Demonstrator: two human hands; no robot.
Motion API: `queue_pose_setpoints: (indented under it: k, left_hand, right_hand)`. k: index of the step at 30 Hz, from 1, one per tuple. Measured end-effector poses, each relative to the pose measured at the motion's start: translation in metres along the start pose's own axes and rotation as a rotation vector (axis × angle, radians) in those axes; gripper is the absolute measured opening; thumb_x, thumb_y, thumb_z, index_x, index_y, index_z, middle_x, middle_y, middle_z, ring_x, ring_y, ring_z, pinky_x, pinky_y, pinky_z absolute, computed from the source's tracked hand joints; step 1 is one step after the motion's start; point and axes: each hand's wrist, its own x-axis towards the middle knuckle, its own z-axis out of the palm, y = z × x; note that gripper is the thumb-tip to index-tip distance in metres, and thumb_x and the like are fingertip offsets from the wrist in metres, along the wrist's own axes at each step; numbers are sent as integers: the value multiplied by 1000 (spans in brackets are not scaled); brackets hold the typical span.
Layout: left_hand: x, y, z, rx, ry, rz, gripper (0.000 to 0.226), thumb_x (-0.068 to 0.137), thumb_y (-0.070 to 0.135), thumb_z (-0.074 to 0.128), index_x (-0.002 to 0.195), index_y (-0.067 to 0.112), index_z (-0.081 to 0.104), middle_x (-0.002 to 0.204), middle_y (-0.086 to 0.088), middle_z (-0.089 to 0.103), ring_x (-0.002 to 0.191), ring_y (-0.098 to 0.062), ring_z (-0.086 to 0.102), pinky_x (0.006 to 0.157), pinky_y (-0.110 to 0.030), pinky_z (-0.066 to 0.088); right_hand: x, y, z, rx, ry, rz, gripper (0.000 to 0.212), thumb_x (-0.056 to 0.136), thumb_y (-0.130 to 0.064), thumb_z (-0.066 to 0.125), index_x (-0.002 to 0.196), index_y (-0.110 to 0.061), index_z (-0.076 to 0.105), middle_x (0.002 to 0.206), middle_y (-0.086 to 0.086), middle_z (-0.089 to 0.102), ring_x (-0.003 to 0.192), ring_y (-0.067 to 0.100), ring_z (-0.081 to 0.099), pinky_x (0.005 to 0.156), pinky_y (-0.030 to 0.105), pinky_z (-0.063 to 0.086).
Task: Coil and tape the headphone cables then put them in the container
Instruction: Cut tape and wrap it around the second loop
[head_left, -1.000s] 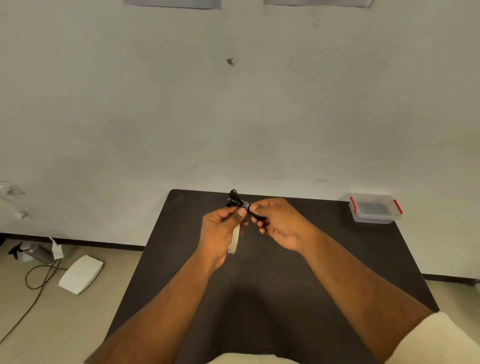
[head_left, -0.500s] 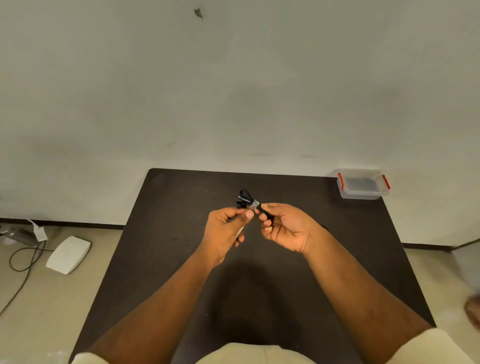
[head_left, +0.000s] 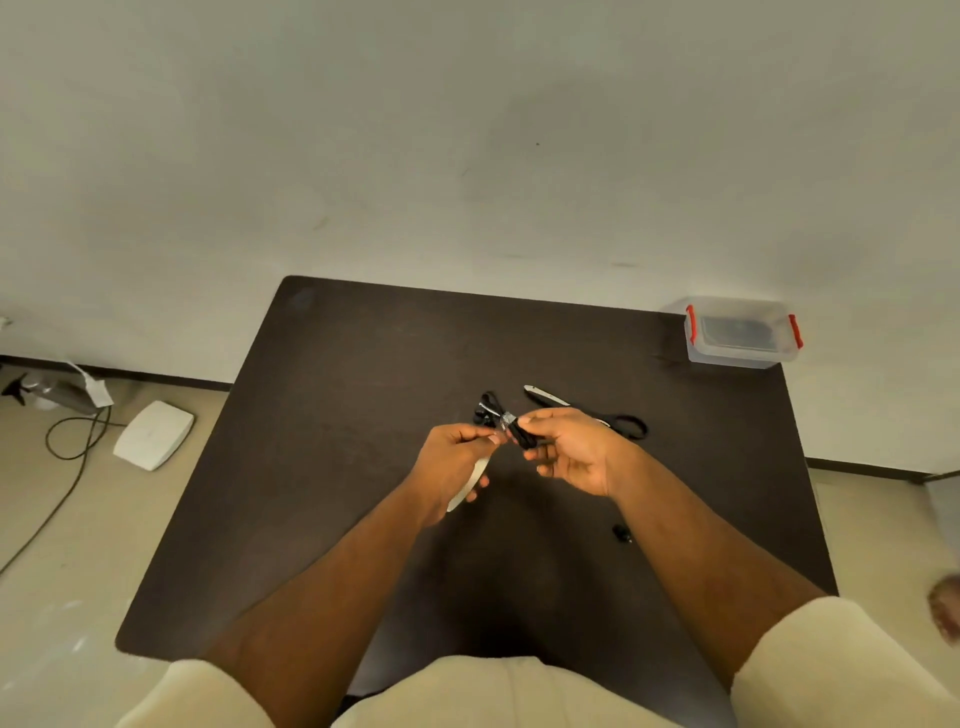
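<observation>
A coiled black headphone cable (head_left: 503, 422) with a band of pale tape around its middle is held above the dark table (head_left: 332, 467). My right hand (head_left: 571, 452) pinches the cable's right end. My left hand (head_left: 454, 460) has its thumb and forefinger on the taped part and also carries a roll of pale tape (head_left: 470, 483) in its palm. The clear container (head_left: 740, 332) with red clips sits at the table's far right corner, apart from both hands.
Black-handled scissors (head_left: 582, 410) lie on the table just beyond my right hand. A small black piece (head_left: 622, 533) rests near my right forearm. On the floor to the left are a white box (head_left: 153, 434), a cable and a spray bottle (head_left: 47, 389).
The camera has tilted down, so more of the table and the scissors now show. Both hands stay together on the cable; the tape roll shows again below my left palm.
</observation>
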Motion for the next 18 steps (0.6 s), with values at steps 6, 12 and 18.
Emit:
queue_pose_setpoints:
  k: [6, 12, 18]
  left_hand:
    - [22, 1, -1, 30, 64, -78, 12, 87, 17, 67, 92, 9, 74, 64, -2, 62, 45, -15, 52, 38, -22, 37]
    - [48, -6, -3, 153, 17, -294, 15, 84, 14, 65, 96, 6, 72, 84, -12, 64, 52, -17, 57, 41, -22, 42]
    - [67, -16, -1, 98, -3, -435, 21, 83, 10, 65, 100, -2, 71, 75, -9, 62, 51, -17, 56, 41, -23, 40]
  right_hand:
    - [28, 5, -12, 23, 3, 19, 13, 97, -20, 54, 92, -14, 64, 79, 3, 66, 57, 11, 53, 52, 25, 38]
    - [68, 22, -18, -134, 82, 47, 16, 97, -16, 52, 83, -15, 58, 75, 4, 62, 56, 9, 48, 51, 21, 38]
    - [102, 47, -16, -205, 138, -43, 13, 96, -13, 54, 87, -12, 62, 78, 4, 60, 59, 12, 54, 54, 21, 51]
